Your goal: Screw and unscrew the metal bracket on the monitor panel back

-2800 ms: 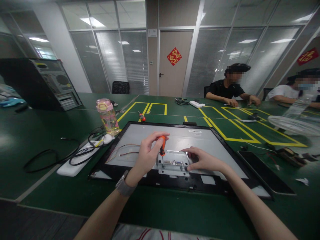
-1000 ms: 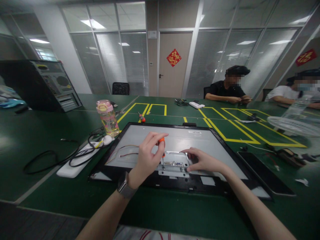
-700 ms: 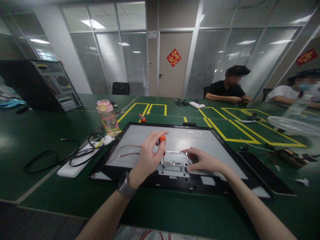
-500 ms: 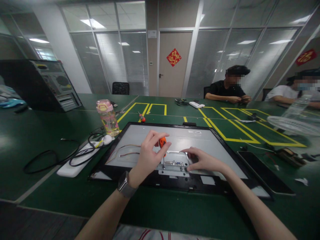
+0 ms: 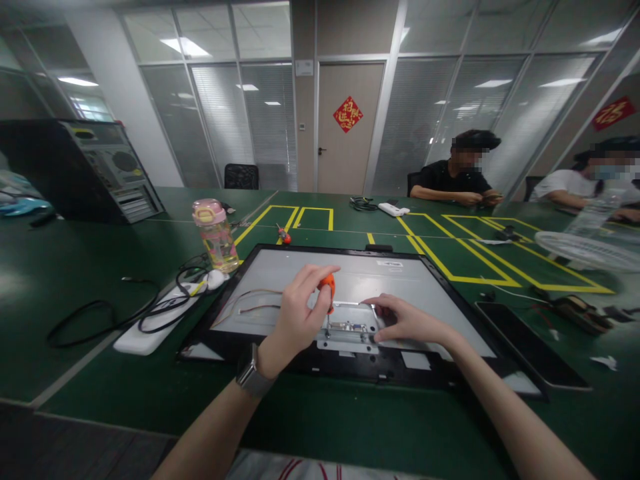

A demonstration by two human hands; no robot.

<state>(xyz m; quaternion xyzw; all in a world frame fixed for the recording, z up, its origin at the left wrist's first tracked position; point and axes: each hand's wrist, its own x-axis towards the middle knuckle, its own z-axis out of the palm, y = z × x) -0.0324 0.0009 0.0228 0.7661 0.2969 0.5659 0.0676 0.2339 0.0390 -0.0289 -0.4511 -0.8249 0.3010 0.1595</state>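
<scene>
An orange-handled screwdriver point(image 5: 329, 287) stands upright in my left hand point(image 5: 304, 305), its handle between thumb and fingers. The thin shaft points down at the left side of a metal bracket point(image 5: 345, 345) with a row of ports. My right hand point(image 5: 407, 321) grips the right edge of this bracket, thumb near its front and fingers at the back. Beneath both hands, a monitor panel point(image 5: 280, 265) with a grey back and black frame lies flat. Thin loose wires point(image 5: 257, 308) run across it left of my left hand.
A pink-lidded bottle point(image 5: 216, 237) and a white power strip point(image 5: 155, 327) with a black cable sit at left. Behind the panel lies a small red screwdriver point(image 5: 284, 235). A black slab point(image 5: 530, 343) is at right. Across the table sit two people, one in a black shirt point(image 5: 450, 180).
My left fingers have shifted slightly around the orange handle, and the handle has turned a little. My right hand and the panel look unmoved.
</scene>
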